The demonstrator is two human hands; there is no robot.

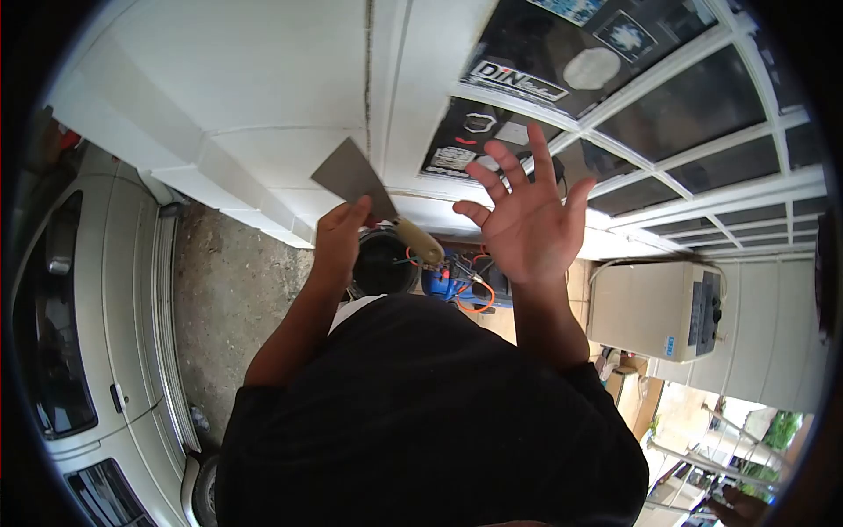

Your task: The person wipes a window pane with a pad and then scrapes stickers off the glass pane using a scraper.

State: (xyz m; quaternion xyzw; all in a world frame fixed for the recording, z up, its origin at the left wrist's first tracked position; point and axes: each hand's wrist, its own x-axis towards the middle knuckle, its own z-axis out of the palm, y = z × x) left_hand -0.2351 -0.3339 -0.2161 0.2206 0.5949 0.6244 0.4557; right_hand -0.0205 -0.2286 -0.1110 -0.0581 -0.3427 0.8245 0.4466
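Observation:
My left hand grips a putty knife where the blade meets the handle. Its wide grey metal blade tilts up and to the left, close in front of a white wall panel. The beige handle sticks out down and to the right of my fingers. My right hand is raised with the palm toward me and the fingers spread, holding nothing. It is in front of the white-framed glass panes, which bear several stickers. Whether it touches them I cannot tell.
Below my hands stand a black bucket and a blue machine with an orange hose. A silver vehicle is parked at left beside the concrete floor. At right are a white appliance and a metal ladder-like frame.

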